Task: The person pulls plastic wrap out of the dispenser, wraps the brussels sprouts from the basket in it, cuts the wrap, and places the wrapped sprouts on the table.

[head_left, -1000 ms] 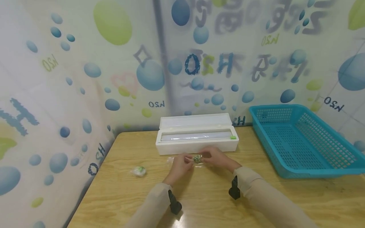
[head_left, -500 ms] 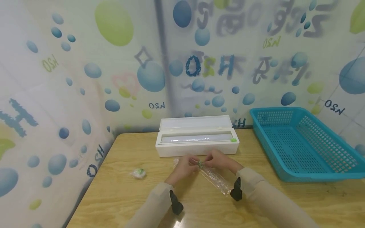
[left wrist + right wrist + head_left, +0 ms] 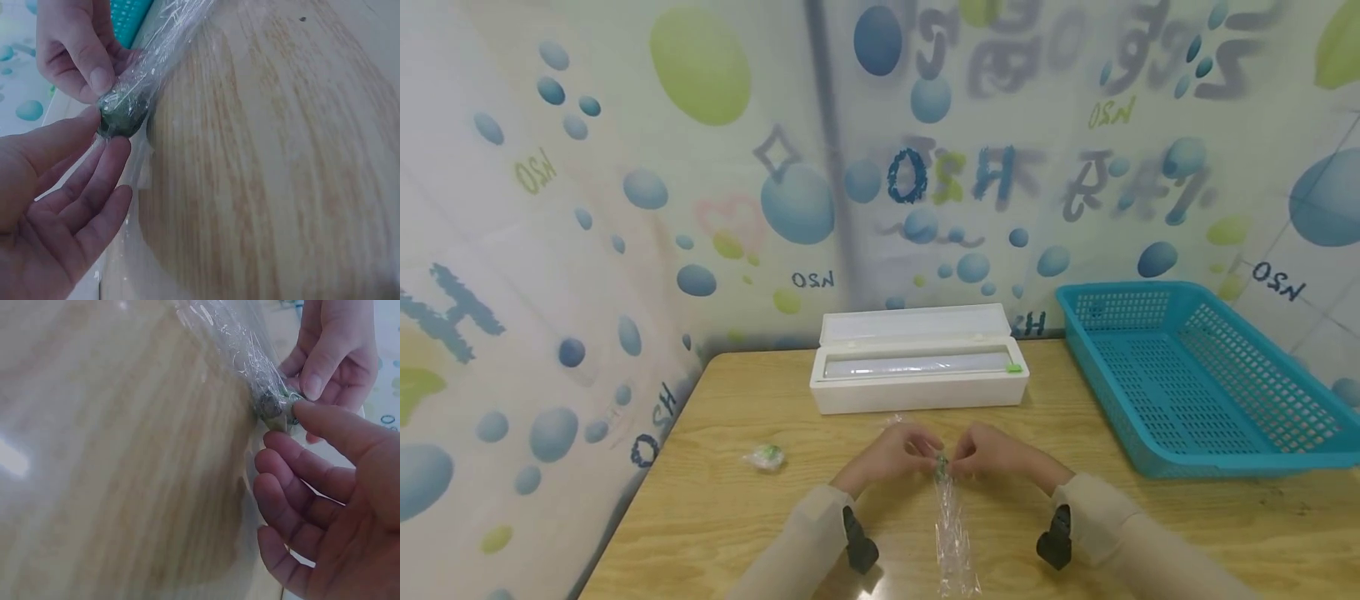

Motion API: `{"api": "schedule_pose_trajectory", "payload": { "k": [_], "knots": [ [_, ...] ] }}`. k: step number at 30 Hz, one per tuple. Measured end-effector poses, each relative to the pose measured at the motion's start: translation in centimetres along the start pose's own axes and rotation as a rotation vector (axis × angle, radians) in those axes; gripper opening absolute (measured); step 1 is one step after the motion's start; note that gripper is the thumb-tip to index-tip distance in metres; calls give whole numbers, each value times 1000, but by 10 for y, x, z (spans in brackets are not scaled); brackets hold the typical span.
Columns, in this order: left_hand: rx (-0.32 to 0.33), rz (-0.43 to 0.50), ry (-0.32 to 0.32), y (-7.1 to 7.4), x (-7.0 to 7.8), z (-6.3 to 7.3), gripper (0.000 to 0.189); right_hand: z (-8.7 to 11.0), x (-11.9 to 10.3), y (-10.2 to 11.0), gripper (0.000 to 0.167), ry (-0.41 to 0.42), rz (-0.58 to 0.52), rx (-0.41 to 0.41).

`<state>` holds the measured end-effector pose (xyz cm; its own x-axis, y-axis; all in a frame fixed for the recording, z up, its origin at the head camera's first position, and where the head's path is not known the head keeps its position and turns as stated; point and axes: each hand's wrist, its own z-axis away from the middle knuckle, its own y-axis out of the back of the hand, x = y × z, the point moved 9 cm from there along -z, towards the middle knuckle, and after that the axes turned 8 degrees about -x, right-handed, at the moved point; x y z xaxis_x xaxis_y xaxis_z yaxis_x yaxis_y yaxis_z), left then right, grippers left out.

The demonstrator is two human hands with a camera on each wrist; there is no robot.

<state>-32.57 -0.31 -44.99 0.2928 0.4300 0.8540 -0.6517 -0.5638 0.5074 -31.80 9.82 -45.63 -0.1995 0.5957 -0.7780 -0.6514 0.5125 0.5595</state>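
A small dark green rounded lump [image 3: 124,119] is wrapped in clear cling film [image 3: 953,542]. The film's loose length trails from the lump toward the table's near side. My left hand [image 3: 897,454] pinches one side of the wrapped lump between thumb and fingertips. On the other side, my right hand [image 3: 996,454] pinches it with thumb and forefinger, its other fingers loosely bent in the right wrist view. The fingertips of both hands nearly meet and partly hide the lump in the head view. What the lump is cannot be made out through the film.
Behind the hands stands a white cling film dispenser box [image 3: 917,398], lid raised, with a roll [image 3: 917,364] and a green slider [image 3: 1015,367]. A small film-wrapped bundle [image 3: 766,457] lies to the left on the wooden table [image 3: 700,517]. A blue-green basket [image 3: 1150,461] stands right.
Both hands have come nearer and slightly right with the wrapped lump. The film's tail, first hardly visible, swung out to the lower right and now points toward the near side.
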Motion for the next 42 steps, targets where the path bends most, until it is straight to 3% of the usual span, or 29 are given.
{"api": "schedule_pose_trajectory", "payload": {
  "k": [4, 19, 26, 31, 36, 42],
  "knots": [
    [-26, 4, -32, -3, 4, 3, 24, 4, -1, -5, 13, -4, -14, 9],
    [-18, 64, -153, 0, -12, 8, 24, 3, 0, -14, 11, 23, -12, 56],
    [-11, 79, -152, -1, -17, 5, 22, 7, 4, -13, 13, 32, -9, 62],
    [-8, 80, -152, -2, -18, 3, 19, 16, 3, -13, 5, 91, -8, 46],
    [-10, 83, -129, -2, -20, 3, 19, 23, 8, -17, 17, 119, -2, 42],
    [-19, 94, -117, -1, -21, 2, 18, 25, 4, -21, 29, 212, 34, 109]
  ]
}}
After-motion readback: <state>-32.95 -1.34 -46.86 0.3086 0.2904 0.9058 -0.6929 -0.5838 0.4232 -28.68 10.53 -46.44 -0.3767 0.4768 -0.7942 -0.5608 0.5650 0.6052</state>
